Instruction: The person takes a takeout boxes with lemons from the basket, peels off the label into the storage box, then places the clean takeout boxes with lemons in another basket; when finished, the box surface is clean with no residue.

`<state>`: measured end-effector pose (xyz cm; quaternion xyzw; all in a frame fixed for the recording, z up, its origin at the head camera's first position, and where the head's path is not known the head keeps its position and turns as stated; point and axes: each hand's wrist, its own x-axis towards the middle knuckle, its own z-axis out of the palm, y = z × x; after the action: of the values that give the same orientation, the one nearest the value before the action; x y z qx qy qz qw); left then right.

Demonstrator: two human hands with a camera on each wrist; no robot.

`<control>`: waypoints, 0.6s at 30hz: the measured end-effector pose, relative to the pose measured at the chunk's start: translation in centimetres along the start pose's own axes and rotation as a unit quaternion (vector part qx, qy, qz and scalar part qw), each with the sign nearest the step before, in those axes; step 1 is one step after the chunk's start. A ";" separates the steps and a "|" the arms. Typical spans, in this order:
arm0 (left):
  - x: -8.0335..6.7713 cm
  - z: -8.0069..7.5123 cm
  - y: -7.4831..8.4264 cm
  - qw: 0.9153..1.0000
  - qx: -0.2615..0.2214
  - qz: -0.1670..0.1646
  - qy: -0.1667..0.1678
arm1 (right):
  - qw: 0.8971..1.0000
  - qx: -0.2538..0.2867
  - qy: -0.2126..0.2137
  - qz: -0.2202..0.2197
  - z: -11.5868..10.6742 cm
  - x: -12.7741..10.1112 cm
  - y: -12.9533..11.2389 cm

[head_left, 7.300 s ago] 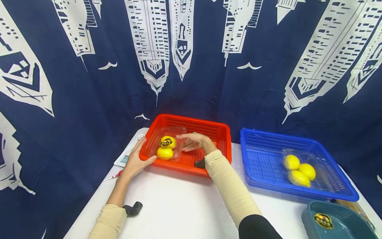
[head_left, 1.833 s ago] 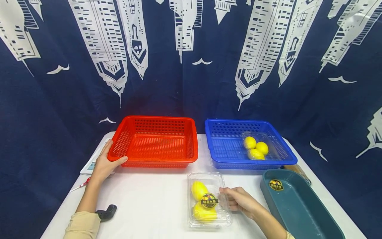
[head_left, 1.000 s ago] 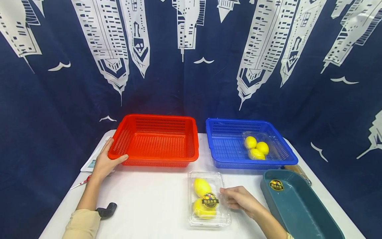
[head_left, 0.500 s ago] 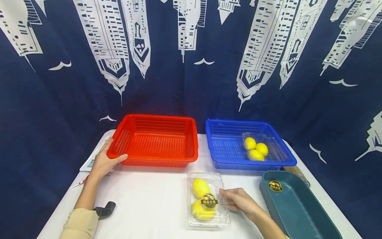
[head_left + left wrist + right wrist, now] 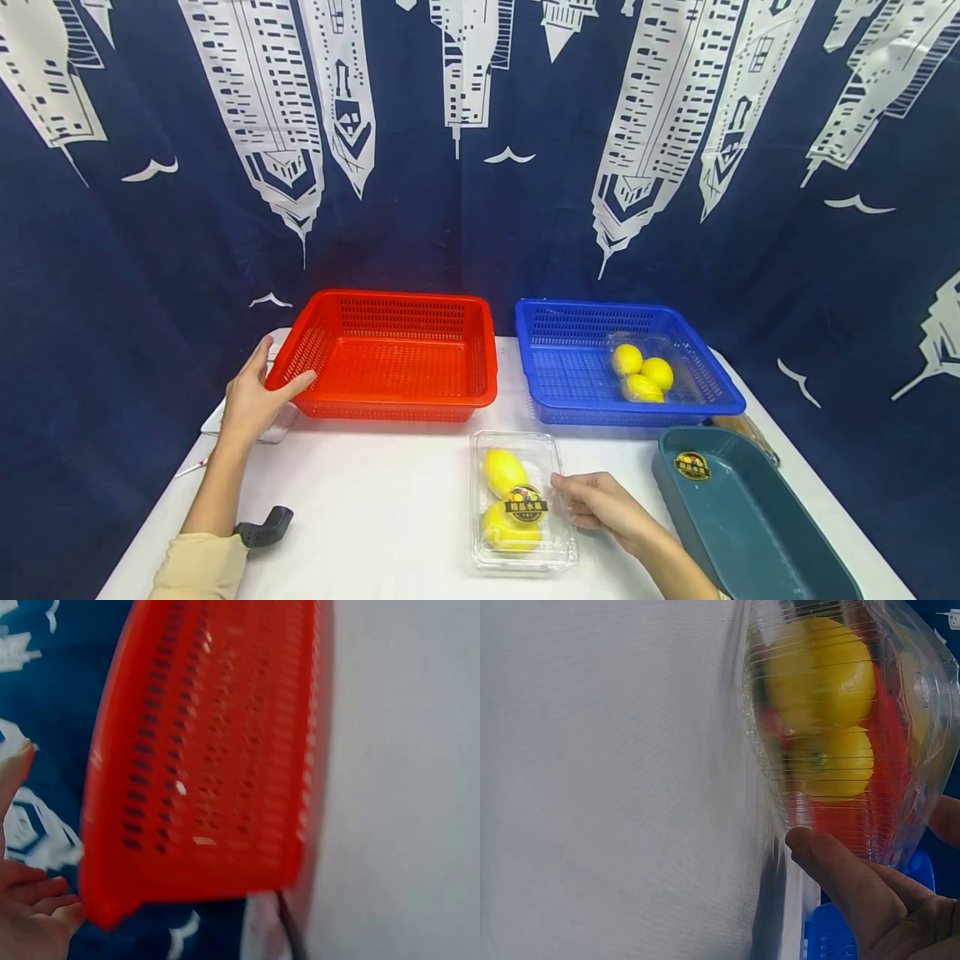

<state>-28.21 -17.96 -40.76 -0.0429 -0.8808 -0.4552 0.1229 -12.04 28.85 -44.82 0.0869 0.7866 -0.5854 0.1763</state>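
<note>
My right hand (image 5: 611,508) pinches the right side of a clear plastic clamshell box (image 5: 483,533) by its edge, in front of the baskets. Inside are two yellow lemons (image 5: 504,473), and a black fruit label (image 5: 527,505) sits on the lid. The right wrist view shows the thumb and fingers on either side of the box (image 5: 900,742). At the near left corner of the red basket (image 5: 401,411) is my left hand (image 5: 251,404), its thumb and fingers spread. In the left wrist view a gap shows between this hand (image 5: 34,907) and the basket.
A blue basket (image 5: 570,412) at the back right holds another clear box with three lemons (image 5: 643,375). A dark teal tub (image 5: 757,517) stands right of my right hand. Beside the left forearm lie a white packet (image 5: 281,425) and a thin red-and-white item (image 5: 193,468).
The box of two lemons was in the red basket several seconds ago; my right hand now holds it in front. My left hand has just come off the red basket's rim, slightly leftward.
</note>
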 end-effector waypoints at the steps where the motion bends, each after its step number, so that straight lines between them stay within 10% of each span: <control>1: -0.2 0.1 0.5 1.000 -0.010 0.008 0.006 | 1.000 0.000 -0.001 0.000 0.0 0.0 0.0; 8: -2.3 1.7 4.4 0.990 -0.115 0.079 -0.004 | 1.000 -0.009 0.010 -0.004 0.1 -0.1 0.3; 18: -5.6 6.1 7.8 0.957 -0.191 0.164 -0.144 | 1.000 -0.002 0.010 -0.003 0.1 -0.1 0.3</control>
<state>-22.40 -8.25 -39.48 -0.2745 -0.7670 -0.5772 0.0568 -11.80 28.85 -45.08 0.0897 0.7895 -0.5838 0.1667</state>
